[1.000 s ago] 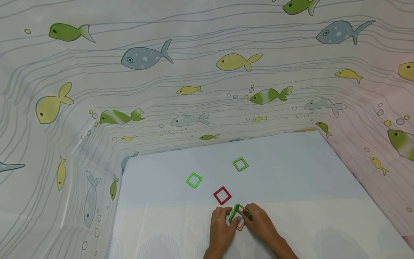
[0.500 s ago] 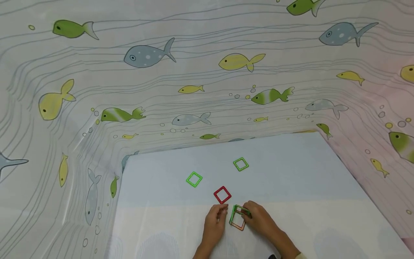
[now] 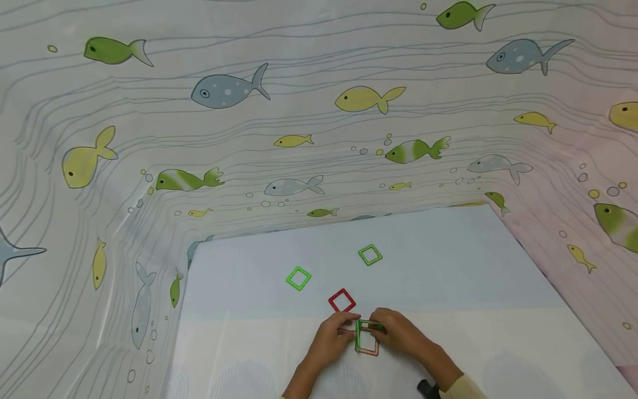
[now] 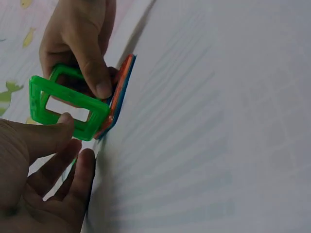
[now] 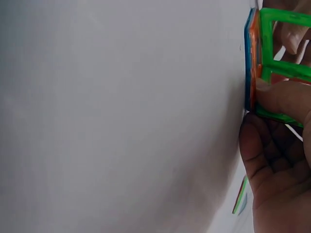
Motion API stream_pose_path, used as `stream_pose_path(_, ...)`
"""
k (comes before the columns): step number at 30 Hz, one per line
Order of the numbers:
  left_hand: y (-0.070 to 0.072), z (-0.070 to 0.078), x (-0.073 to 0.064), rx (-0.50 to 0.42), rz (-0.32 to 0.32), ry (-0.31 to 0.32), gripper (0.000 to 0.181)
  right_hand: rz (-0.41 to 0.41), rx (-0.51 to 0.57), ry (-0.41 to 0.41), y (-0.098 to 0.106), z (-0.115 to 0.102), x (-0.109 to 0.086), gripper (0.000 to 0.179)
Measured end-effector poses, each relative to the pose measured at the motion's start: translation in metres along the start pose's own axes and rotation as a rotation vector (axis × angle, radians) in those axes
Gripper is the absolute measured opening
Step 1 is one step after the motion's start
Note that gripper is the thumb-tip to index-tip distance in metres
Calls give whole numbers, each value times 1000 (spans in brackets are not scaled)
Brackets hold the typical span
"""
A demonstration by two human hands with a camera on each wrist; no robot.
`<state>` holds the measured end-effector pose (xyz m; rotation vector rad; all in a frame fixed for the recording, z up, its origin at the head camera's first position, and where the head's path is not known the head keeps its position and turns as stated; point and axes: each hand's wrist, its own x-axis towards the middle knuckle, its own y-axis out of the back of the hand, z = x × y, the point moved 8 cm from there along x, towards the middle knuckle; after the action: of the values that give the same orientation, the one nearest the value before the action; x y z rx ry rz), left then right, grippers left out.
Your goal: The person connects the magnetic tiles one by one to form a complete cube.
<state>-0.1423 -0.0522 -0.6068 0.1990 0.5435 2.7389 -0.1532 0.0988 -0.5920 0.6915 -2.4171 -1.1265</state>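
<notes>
Between the two hands stands a small build of square magnetic tiles. Its base is an orange tile [image 3: 368, 352], lying over a blue tile [image 5: 248, 63]. Two green tiles rise from it: the left green tile [image 4: 44, 109] and the back green tile [image 5: 286, 17]. My right hand [image 3: 399, 332] pinches the back green tile, thumb inside the build and fingers outside. With its thumb, my left hand [image 3: 331, 341] touches the outer face of the left green tile; its other fingers stay apart from the thumb, close beside the build.
Just behind the hands a red square tile [image 3: 342, 301] lies flat on the pale tabletop [image 3: 239, 310]. Two more green squares, one left [image 3: 298, 278] and one farther back [image 3: 370, 255], lie beyond it. Fish-patterned cloth [image 3: 279, 160] surrounds the table. A sleeve [image 3: 461, 388] shows at the right wrist.
My left hand drew away from the left green tile, then came back to touch it. The build has turned slightly, and the left green tile looks more squarely upright. The right hand keeps its grip.
</notes>
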Motion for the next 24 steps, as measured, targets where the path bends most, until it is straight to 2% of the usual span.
stream_pose_path(6, -4, 2, 4, 47, -23, -11, 30, -37, 14, 41, 0, 0, 5, 15)
stream_pose_path(11, -9, 5, 6, 202, 17, -21, 22, -69, -14, 66, 0, 0, 8, 13)
stream_pose_path(16, -14, 8, 8, 360, 67, -14, 16, -63, -31, 89, 0, 0, 9, 14)
stream_pose_path(24, -16, 15, 10, 457, 122, -32, 14, -67, 24, -15, 1, 9, 6, 18)
